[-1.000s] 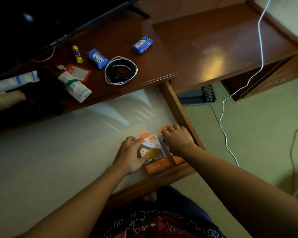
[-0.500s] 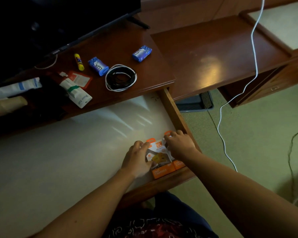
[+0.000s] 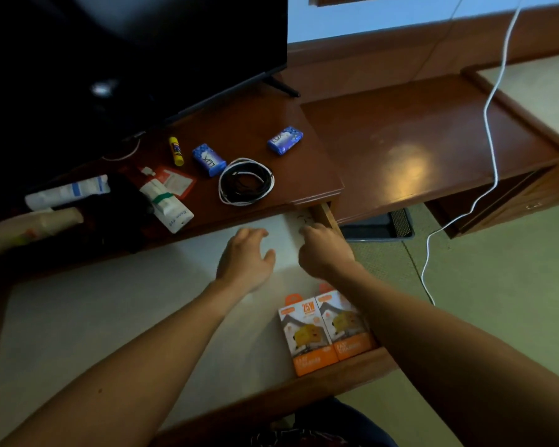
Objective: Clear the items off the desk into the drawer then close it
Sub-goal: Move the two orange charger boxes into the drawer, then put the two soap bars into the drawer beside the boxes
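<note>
Two orange charger boxes (image 3: 323, 333) lie side by side in the front right corner of the open white-lined drawer (image 3: 110, 317). My left hand (image 3: 244, 258) hovers over the drawer near the desk edge, fingers apart, holding nothing. My right hand (image 3: 323, 250) is beside it, by the drawer's right wall, fingers curled, nothing in it. On the desk (image 3: 271, 117) above lie a coiled black and white cable (image 3: 246, 181), two blue soap packs (image 3: 208, 159) (image 3: 285, 140), a yellow glue stick (image 3: 176, 151), a red sachet (image 3: 175, 180) and white tubes (image 3: 167, 204) (image 3: 68, 191).
A dark TV screen (image 3: 126, 59) stands at the back of the desk. A lower wooden surface (image 3: 417, 150) extends to the right, with a white cord (image 3: 489, 130) hanging across it to the carpet. A dark tray (image 3: 378, 229) sits on the floor beneath.
Both hands have let go of the charger boxes and moved up toward the desk edge. The boxes stay in the drawer's front right corner.
</note>
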Demonstrator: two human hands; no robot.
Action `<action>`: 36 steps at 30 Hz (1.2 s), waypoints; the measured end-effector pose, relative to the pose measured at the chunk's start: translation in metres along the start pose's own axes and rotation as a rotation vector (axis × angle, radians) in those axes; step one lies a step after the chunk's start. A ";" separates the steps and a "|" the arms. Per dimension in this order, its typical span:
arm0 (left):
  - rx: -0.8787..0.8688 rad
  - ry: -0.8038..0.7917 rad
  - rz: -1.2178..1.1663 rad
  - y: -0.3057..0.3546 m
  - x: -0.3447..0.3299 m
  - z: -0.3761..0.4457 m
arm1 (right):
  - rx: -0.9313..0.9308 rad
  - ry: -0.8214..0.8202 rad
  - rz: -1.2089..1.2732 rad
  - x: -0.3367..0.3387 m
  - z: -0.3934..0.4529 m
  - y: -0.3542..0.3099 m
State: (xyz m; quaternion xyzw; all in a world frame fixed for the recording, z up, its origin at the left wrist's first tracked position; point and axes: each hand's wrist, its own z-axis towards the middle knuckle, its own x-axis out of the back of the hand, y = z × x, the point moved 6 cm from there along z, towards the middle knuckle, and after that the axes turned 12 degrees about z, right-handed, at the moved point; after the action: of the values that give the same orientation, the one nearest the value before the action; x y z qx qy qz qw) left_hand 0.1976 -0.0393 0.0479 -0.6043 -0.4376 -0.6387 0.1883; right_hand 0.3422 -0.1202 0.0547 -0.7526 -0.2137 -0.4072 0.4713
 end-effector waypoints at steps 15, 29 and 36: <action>-0.129 -0.108 0.609 -0.060 0.119 0.203 | 0.227 -0.017 -0.345 0.091 0.219 -0.044; -0.282 -0.199 0.873 -0.077 0.093 0.235 | 0.314 -0.121 -0.527 0.071 0.279 -0.026; -0.127 -0.003 0.730 -0.077 0.111 0.218 | 0.249 -0.016 -0.449 0.081 0.239 -0.016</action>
State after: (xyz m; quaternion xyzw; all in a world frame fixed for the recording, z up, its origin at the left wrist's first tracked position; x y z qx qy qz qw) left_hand 0.2490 0.2063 0.1021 -0.7321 -0.1531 -0.5544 0.3649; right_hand 0.4754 0.0935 0.0757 -0.6255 -0.4277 -0.4664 0.4564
